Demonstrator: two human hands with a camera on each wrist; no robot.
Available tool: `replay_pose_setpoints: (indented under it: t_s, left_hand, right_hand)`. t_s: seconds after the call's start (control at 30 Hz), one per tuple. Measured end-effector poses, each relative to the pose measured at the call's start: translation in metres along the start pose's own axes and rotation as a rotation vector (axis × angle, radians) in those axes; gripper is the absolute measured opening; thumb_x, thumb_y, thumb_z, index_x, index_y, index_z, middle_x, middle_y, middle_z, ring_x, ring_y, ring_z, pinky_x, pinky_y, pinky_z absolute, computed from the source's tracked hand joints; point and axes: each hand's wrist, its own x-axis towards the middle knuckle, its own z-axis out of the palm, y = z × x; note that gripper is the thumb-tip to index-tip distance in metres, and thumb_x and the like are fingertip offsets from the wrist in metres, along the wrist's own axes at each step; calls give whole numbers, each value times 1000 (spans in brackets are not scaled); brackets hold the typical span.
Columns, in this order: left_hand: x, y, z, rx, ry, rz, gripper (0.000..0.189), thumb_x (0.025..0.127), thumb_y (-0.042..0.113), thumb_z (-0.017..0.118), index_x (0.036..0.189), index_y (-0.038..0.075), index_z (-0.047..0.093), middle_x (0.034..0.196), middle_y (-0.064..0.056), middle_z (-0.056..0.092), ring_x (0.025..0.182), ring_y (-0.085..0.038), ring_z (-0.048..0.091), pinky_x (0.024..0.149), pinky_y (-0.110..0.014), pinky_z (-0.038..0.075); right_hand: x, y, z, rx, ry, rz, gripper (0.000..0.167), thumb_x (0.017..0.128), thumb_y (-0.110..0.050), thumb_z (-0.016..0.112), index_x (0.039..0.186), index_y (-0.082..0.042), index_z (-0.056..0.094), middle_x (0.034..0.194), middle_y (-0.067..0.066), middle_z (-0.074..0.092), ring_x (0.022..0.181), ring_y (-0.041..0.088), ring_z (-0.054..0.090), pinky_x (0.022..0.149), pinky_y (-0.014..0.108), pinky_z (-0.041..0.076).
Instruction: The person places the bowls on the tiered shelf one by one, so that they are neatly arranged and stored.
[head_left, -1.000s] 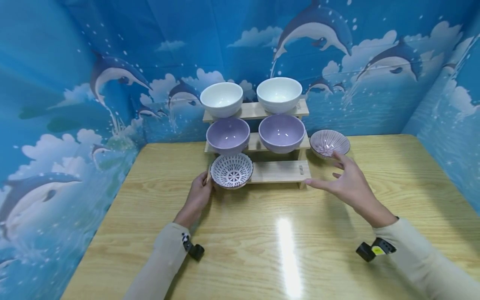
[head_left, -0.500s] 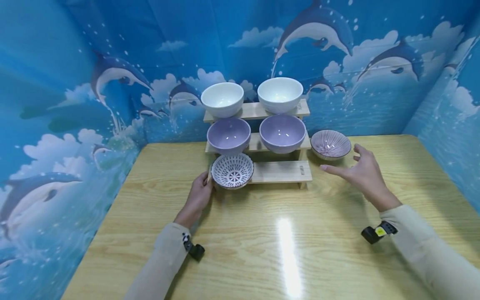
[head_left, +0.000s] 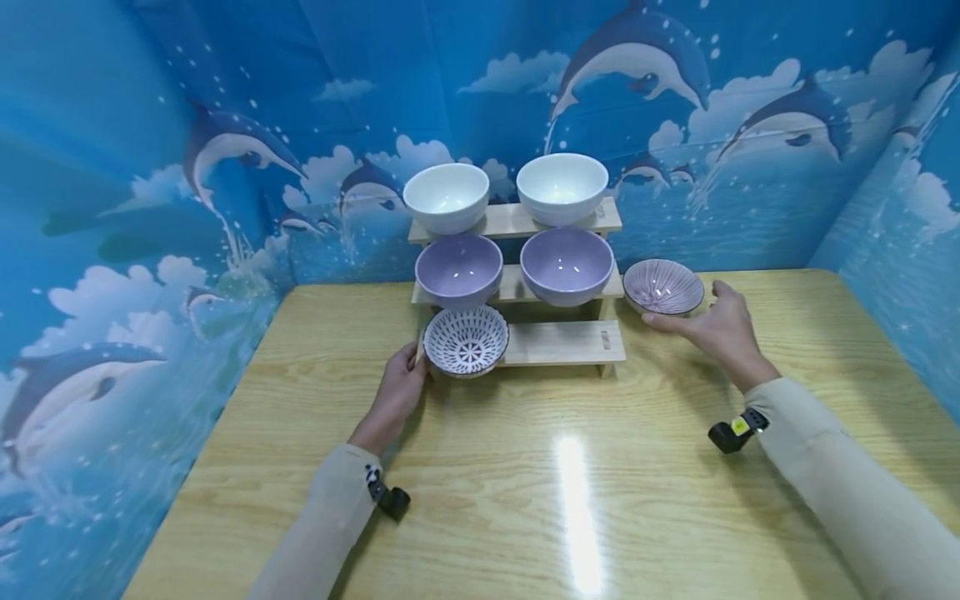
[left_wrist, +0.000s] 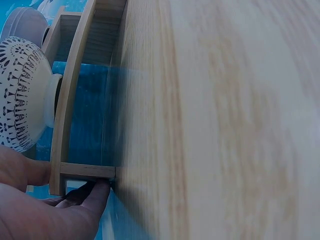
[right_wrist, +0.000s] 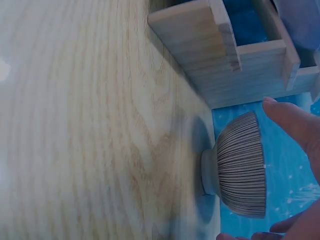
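Note:
My left hand [head_left: 400, 385] grips the left end of a three-tier wooden rack [head_left: 558, 343], its thumb and fingers round the lowest board and leg in the left wrist view. Beside that thumb a bowl with a dark pattern [head_left: 465, 342] sits on the bottom tier. To the rack's right, a small bowl with purple stripes [head_left: 663, 287] stands upright on the table. My right hand [head_left: 723, 329] spreads thumb and fingers around this striped bowl. In the right wrist view, the thumb [right_wrist: 292, 120] is close to the rim of the bowl [right_wrist: 242, 167], with a gap showing between them.
Two plain purple bowls [head_left: 459, 271] [head_left: 566, 267] sit on the middle tier, and two white bowls [head_left: 446, 198] [head_left: 561, 190] on the top one. The wood-grain table [head_left: 480, 500] ends at a blue dolphin-print backdrop [head_left: 337, 92] behind and at the sides.
My right hand has drawn back rightward from over the striped bowl's front, then come in close around its right side. The left hand has kept its hold on the rack.

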Motion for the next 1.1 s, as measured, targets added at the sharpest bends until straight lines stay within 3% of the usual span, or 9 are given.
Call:
replay_pose_setpoints:
  t_s: [0.13,0.37,0.53,0.8,1.1]
  left_hand:
    - [0,0,0,-8,-2,2,51,110,18,42,157,3,31,162,-14,33,149,-26,31,120,-39,31]
    - [1,-1,1,-21,-3,10,51,110,18,42,157,1,31,162,-15,33,149,-27,31,120,-40,31]
    - [1,-2,1,-26,-2,27,50,110,17,42,156,-1,32,161,-16,34,148,-27,32,120,-40,31]
    - [2,-3,1,-23,2,20,50,110,17,42,156,0,32,161,-16,34,149,-27,31,120,-41,31]
    - [0,-2,1,-22,0,16,50,110,17,41,156,0,32,161,-16,34,148,-28,31,120,-41,31]
  right_hand:
    - [8,1,6,33,23,-26,138,71,-54,90,156,13,3,156,41,17,143,56,24,115,68,27]
    - [18,2,15,58,61,-65,121,69,-48,93,149,13,26,139,37,44,126,49,48,107,63,43]
    - [23,3,19,60,82,-70,116,69,-43,94,148,13,29,137,37,46,124,48,49,107,62,43]
    - [25,1,23,75,88,-29,119,73,-31,93,154,11,17,145,38,35,131,51,40,113,61,37]
    - [23,1,22,115,104,-21,119,72,-27,94,154,11,18,149,37,34,135,51,40,114,60,36]
